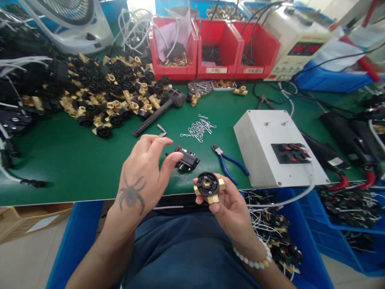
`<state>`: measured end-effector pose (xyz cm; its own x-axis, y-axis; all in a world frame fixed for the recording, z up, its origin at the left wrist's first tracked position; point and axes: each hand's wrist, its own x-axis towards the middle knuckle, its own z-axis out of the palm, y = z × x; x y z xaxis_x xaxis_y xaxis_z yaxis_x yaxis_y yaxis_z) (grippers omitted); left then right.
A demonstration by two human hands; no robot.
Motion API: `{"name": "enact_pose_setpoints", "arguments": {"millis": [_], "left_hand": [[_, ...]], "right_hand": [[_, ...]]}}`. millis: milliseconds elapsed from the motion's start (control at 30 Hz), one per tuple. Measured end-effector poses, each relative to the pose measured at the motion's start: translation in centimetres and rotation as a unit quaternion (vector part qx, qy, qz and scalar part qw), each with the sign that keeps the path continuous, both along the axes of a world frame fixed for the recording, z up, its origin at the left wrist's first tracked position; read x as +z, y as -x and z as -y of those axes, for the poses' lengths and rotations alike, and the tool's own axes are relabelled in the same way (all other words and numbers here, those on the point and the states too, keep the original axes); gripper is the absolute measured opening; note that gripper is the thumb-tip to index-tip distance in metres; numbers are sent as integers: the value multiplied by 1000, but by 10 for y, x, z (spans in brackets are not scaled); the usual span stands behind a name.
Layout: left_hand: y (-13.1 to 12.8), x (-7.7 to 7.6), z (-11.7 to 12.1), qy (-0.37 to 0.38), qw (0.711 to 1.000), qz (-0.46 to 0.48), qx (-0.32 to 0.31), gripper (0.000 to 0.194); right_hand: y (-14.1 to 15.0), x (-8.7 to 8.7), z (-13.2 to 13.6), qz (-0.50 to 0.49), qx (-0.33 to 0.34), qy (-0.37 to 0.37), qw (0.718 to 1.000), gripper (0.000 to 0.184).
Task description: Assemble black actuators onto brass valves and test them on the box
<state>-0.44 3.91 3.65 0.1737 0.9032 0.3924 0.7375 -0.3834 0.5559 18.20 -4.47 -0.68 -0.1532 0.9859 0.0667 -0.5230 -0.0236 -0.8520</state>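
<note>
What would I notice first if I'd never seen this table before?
Probably the spider tattoo on the back of the left hand, raised at the near edge of the green table. Next might come the three bright red bins in a row at the back, and the big pile of brass and black parts to their left.

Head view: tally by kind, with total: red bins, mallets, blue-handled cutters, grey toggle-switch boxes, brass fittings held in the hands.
Red bins: 3
Black mallet: 1
Blue-handled cutters: 1
Grey toggle-switch box: 1
Black-capped brass fitting, in the right hand: 1
Total: 7
</note>
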Motion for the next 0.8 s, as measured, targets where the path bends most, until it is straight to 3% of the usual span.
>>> {"name": "enact_pose_setpoints", "arguments": {"millis": [100, 200, 267, 333, 400, 467, 533, 567, 700, 800], "left_hand": [[-17, -8, -10, 27, 990, -122, -60, 58], [-33, -14, -16, 78, 977, -173, -97, 46], [-34, -15, -19, 120, 983, -113, -85, 34], [-27, -15, -22, 170, 983, 45, -61, 32], [-19, -15, -22, 227, 935, 268, -44, 36], [-13, -15, -19, 276, 844, 459, -33, 39], [-12, -15, -15, 306, 767, 563, -18, 37], [-13, -14, -13, 316, 745, 587, -10, 36], [-19, -17, -11, 326, 715, 618, 3, 37], [-19, -26, -18, 328, 699, 636, -5, 40]], "right_hand": [[1, -1, 0, 0, -5, 18, 1000, 38], [1, 3, 1, -2, -5, 34, 999, 40], [1, 6, 2, -10, -1, 45, 999, 42], [0, 7, 3, -23, 6, 55, 998, 43], [-1, 7, 3, -34, 14, 62, 997, 41], [-1, 6, 3, -38, 22, 64, 997, 39], [1, 6, 3, -40, 32, 60, 997, 37], [2, 7, 3, -39, 36, 57, 997, 37], [5, 10, 1, -9, 34, 59, 998, 39], [4, 4, -8, 51, -11, 48, 997, 44]]}}
